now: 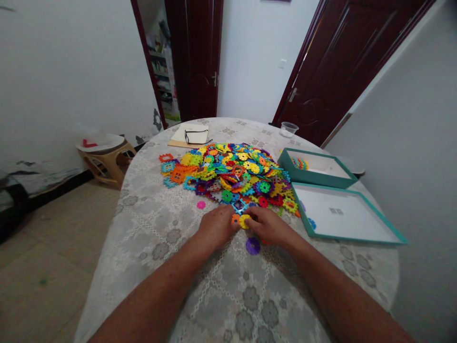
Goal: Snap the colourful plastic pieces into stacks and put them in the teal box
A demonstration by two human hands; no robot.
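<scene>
- Apparently joining two pieces at the near edge of the pile point(232, 174), low over the tabletop point(160, 228)
- Gripping an orange piece point(234, 219) with the left hand point(217, 227), fingers closed on it
- Pinching a yellow piece point(244, 221) with the right hand point(270, 227), fingers closed on its right side
- Holding the two edge to edge, touching, midway between both hands
- Cannot tell whether slotted together or only butted up: too small to read
- Judging from that, calls next for lining up the notches and pressing inward with a steady pinch, keeping either piece from twisting
- Leaving a purple piece point(253, 246) flat on the tabletop just below the hands, touched by neither
- Leaving a pink piece point(201, 205) alone, left of the pile's near edge
- Reaching past nothing but a blue piece point(238, 206), just beyond the fingertips at the pile's rim
- Off to the right: a teal box point(314, 178) with a few pieces inside, and nearer, beside it, its lid point(357, 238) lying open side up
- At the far edge: glasses point(195, 136) on a pad point(178, 138), and a clear cup point(288, 128), well apart from the hands
</scene>
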